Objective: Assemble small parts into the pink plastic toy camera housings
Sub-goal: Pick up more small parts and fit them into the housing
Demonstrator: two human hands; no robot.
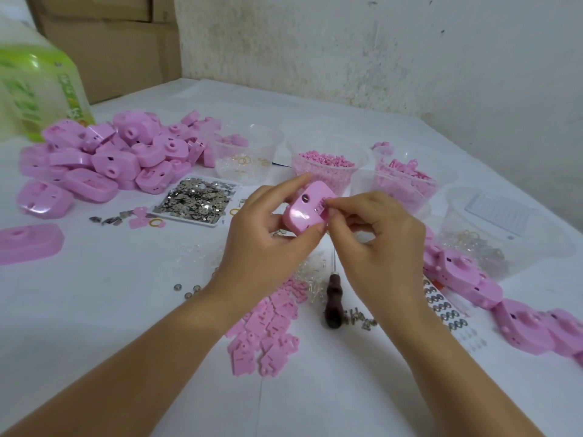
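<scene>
The right hand's (375, 247) fingertips (332, 204) pinch a tiny part, too small to identify, at the far-right edge of the housing (304, 212). The left hand (268, 238) grips the housing between thumb and fingers, above the middle of the table (126, 294). The step probably goes best with that grip firm and the part pressed in straight, not skewed. The housing tilts, its holed face towards the camera. Its long axis seems to run near-left to far-right.

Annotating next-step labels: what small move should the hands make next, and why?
Probably press the small part home with the right hand. Its fingertips pinch at the ribbed edge of the pink housing, which the left hand grips; the part looks not yet seated.
</scene>
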